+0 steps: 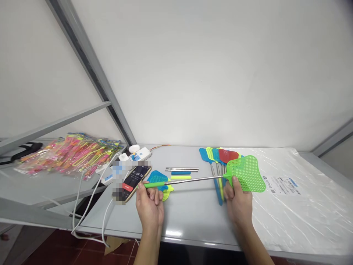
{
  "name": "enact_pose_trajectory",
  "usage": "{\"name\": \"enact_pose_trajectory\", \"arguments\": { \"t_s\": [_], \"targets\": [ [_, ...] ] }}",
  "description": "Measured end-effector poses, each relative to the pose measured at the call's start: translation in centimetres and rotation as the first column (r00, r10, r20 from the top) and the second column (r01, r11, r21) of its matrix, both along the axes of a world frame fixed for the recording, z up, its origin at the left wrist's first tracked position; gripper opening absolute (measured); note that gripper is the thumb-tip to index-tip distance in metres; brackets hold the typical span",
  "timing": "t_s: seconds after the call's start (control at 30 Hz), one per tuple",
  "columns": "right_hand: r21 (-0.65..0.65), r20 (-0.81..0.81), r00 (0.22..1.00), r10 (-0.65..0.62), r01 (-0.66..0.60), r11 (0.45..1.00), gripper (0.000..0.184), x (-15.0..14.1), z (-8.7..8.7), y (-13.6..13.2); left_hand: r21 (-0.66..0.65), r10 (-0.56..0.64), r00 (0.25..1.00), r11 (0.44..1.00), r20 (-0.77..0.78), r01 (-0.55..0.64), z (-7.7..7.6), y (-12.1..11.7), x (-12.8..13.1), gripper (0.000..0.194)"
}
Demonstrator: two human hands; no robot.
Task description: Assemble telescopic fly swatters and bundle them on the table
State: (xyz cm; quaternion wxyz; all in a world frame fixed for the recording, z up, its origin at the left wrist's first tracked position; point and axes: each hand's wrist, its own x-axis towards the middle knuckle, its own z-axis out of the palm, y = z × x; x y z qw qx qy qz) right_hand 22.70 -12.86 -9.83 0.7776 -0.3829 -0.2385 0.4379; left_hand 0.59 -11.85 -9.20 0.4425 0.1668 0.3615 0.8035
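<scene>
I hold a green fly swatter (246, 172) level above the grey table (190, 217). My left hand (150, 204) is closed round its green handle. My right hand (237, 200) pinches the mesh head where it meets the extended metal rod (193, 180). Behind the right hand lies a fanned pile of assembled swatters (217, 156) in blue, green and red. Under the handle lie loose blue and yellow swatter heads (160, 180). Loose metal rods (182, 169) with a blue grip (180, 173) and a yellow grip (180, 177) lie at mid table.
A phone (136, 178) with a running timer lies left of my left hand, beside a white power strip (139, 154) with cables hanging off the edge. Bagged colourful items (68, 152) sit on the left shelf. Clear plastic sheeting (298, 195) covers the table's right side.
</scene>
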Motion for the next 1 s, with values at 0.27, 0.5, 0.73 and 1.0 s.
{"name": "enact_pose_trajectory", "arguments": {
  "t_s": [0.27, 0.5, 0.73, 1.0],
  "targets": [
    [-0.020, 0.020, 0.999, 0.035, -0.034, 0.999, 0.030, -0.5, -0.7, -0.1, 0.007, -0.030, 1.000, 1.000, -0.007, 0.030, 0.6, -0.1, 0.0, 0.025],
    [-0.068, 0.064, 0.997, 0.049, -0.045, 0.997, 0.036, -0.7, -1.2, 0.0, -0.011, -0.035, 0.998, 0.999, -0.045, 0.035, 0.7, -0.6, 0.5, 0.024],
    [-0.100, 0.014, 0.995, -0.100, 0.101, 0.990, 0.028, -1.0, -0.7, 0.1, -0.021, -0.018, 0.999, 1.000, -0.044, 0.017, 0.6, -0.7, 1.4, 0.024],
    [-0.112, -0.050, 0.999, 0.012, -0.017, 0.994, 0.025, -1.3, -0.8, -0.1, -0.007, 0.021, 1.000, 1.000, -0.012, -0.021, 1.0, -0.5, 2.8, 0.023]
  ]
}}
